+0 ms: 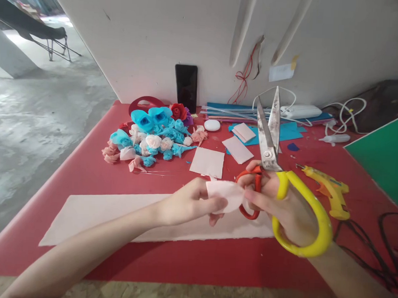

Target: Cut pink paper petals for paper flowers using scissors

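Observation:
Between thumb and fingers, my left hand (189, 204) pinches a small pale pink piece of paper (226, 194) with a rounded edge. My right hand (283, 202) has its fingertips at the right edge of that piece. Hooked on the same hand is a pair of scissors (268, 155), one handle red and the other yellow, with the blades pointing up and slightly apart. Under both hands lies a long pale pink paper strip (109, 213). Just beyond them sit a square of pale paper (207, 163) and folded pale pieces (238, 150).
Blue, white, pink and red paper flowers (152, 140) are heaped at the back left of the red table (213, 265). A black phone (186, 88) leans on the wall. A yellow glue gun (330, 191) and a green board (385, 154) are at right, with dark cables nearby.

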Motion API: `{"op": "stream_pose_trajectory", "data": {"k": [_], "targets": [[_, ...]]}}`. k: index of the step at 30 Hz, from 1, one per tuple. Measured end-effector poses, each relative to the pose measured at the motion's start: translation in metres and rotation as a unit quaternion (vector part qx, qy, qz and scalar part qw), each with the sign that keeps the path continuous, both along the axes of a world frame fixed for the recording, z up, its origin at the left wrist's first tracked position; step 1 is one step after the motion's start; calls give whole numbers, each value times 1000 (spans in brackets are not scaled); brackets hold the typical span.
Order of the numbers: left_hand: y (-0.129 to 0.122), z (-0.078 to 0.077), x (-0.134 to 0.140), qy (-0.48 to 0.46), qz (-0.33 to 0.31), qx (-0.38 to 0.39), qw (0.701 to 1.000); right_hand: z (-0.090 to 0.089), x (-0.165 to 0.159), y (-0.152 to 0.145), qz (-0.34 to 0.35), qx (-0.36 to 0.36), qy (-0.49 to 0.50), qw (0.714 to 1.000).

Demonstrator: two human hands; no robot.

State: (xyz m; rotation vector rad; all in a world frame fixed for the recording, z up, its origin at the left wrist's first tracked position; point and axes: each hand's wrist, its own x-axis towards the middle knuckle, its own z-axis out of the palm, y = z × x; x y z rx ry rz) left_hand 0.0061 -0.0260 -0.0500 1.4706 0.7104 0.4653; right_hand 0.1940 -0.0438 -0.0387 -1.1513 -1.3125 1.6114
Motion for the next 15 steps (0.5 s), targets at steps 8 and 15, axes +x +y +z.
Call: {"op": "stream_pose_trajectory", "data": {"k": [8, 15], "targets": [[-10, -7, 9, -49, 143, 76, 986, -4, -4, 1, -91, -27, 74, 993], [-9, -11, 10, -6, 131, 168, 977, -9, -4, 6, -69, -39, 105, 991]]}}
